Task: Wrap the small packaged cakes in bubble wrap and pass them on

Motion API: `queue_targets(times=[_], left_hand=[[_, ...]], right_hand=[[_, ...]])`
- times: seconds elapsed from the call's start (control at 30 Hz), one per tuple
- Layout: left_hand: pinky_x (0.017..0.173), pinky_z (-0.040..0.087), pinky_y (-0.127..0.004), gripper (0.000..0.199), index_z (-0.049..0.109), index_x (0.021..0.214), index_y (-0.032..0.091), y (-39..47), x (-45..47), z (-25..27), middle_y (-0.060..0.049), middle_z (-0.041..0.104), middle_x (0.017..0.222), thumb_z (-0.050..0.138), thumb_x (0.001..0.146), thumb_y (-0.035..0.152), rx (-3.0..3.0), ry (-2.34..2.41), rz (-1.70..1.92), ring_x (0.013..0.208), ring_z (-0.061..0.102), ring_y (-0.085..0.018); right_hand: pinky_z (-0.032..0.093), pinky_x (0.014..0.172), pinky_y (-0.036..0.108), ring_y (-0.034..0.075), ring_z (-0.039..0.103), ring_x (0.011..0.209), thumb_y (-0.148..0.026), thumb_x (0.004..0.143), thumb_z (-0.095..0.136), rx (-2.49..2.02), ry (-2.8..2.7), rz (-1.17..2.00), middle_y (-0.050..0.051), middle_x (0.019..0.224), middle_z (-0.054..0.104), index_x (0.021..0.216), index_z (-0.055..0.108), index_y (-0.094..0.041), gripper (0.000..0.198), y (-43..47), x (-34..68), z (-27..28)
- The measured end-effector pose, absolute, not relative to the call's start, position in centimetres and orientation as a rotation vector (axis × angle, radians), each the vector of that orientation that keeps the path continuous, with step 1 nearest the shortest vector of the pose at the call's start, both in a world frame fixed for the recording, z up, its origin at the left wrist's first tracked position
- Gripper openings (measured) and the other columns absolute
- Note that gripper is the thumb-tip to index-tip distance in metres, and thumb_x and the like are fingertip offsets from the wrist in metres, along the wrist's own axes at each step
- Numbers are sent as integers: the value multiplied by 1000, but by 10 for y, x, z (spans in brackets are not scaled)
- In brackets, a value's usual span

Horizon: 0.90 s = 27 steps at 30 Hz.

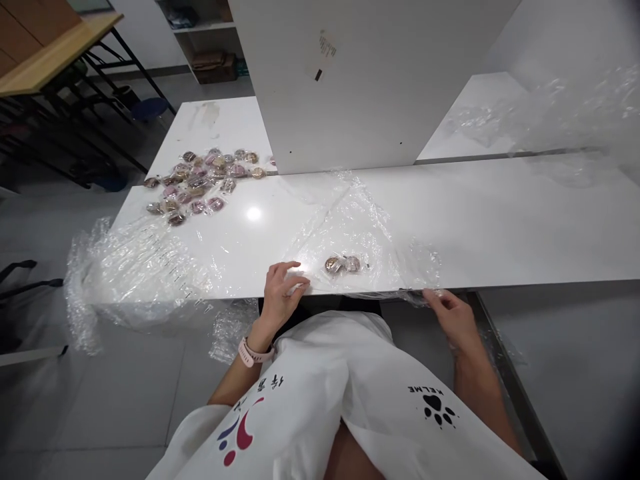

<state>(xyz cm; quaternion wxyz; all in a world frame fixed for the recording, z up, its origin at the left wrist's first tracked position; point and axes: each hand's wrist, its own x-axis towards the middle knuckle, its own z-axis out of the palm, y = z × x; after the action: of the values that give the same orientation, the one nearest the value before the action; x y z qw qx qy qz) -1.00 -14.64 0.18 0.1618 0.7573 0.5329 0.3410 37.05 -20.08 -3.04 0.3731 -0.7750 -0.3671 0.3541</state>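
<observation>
right hand (pixel 454 316) pinches clear crinkled plastic film (pixel 365 223) | left hand (pixel 281 293) loosely curled beside it, grip unclear | two small round brownish wrapped pieces (pixel 333 265) amid film, near white counter (pixel 500 227) edge | tugging film could spill them

The white shirt (pixel 320 380) bears a black pawprint (pixel 433 402).

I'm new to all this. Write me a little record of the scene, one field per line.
Left hand: near white table edge, by clear film; grip unclear
Right hand: pinching clear film at its near right corner
Centre: two round pieces, side by side
Far left: pile of wrapped pieces
Near left: crumpled plastic, overhanging the edge
Behind: white panel
</observation>
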Motion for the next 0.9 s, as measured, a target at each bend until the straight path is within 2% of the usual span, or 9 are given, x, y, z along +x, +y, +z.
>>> queue_targets(times=[0.1,0.2,0.27,0.33,0.4,0.5,0.6,0.77,0.9], left_hand=[[80,47,-38,15,74,87,25,-127,-6,23,-7,61,90,61,91,32,2149,1672,978,93,53,-23],[72,44,-33,15,72,84,23,-99,2,34,-4,56,78,61,90,32,2053,1754,870,84,53,-21],[69,43,-32,15,69,80,21,-78,8,33,-4,58,78,60,88,29,1977,1780,724,82,55,-20],[66,42,-31,14,66,76,20,-55,13,28,-5,62,82,59,86,27,1927,1832,596,82,57,-20],[64,41,-31,13,65,75,19,-36,16,20,-6,65,85,56,84,22,1920,1925,500,84,58,-21],[63,42,-32,14,63,73,20,-19,18,11,-7,66,84,54,82,15,1955,2026,343,84,59,-23],[71,46,-38,12,65,83,19,-21,22,8,-10,66,90,54,83,14,2067,2075,321,90,60,-27],[98,45,-49,35,56,125,18,-51,39,5,-15,58,131,50,91,18,2501,1757,807,123,52,-31],[111,38,-48,50,47,137,19,-57,46,-8,-12,51,147,54,87,17,2610,1272,531,138,44,-29]], right_hand=[[43,47,30,14,49,51,-66,71,68,-1644,-767,1181,-1,63,53,69,50,-24,47,-184,380,-9],[35,40,25,10,37,43,-61,84,58,-1409,-786,1320,-5,57,41,68,42,-24,43,-151,389,7],[48,50,29,14,53,53,-58,87,54,-1295,-790,1274,-1,65,51,74,48,-25,36,-124,385,10],[58,76,39,21,68,89,-62,88,49,-1190,-800,1212,7,94,66,95,59,-26,38,-98,372,7],[52,97,47,26,60,120,-68,89,42,-1168,-878,1158,10,126,62,123,57,-29,54,-79,353,2],[43,108,53,28,51,132,-68,87,51,-1319,-1225,893,9,142,53,139,49,-32,63,-68,322,-5],[34,115,54,30,44,137,-59,87,61,-1343,-1792,570,8,146,51,140,52,-30,61,-71,296,-13],[34,113,53,30,39,142,-51,95,52,-1299,-2310,481,7,151,48,150,40,-28,60,-62,276,-33],[37,110,50,29,42,139,-47,98,48,-1294,-2338,477,7,149,51,150,41,-27,56,-51,281,-42]])
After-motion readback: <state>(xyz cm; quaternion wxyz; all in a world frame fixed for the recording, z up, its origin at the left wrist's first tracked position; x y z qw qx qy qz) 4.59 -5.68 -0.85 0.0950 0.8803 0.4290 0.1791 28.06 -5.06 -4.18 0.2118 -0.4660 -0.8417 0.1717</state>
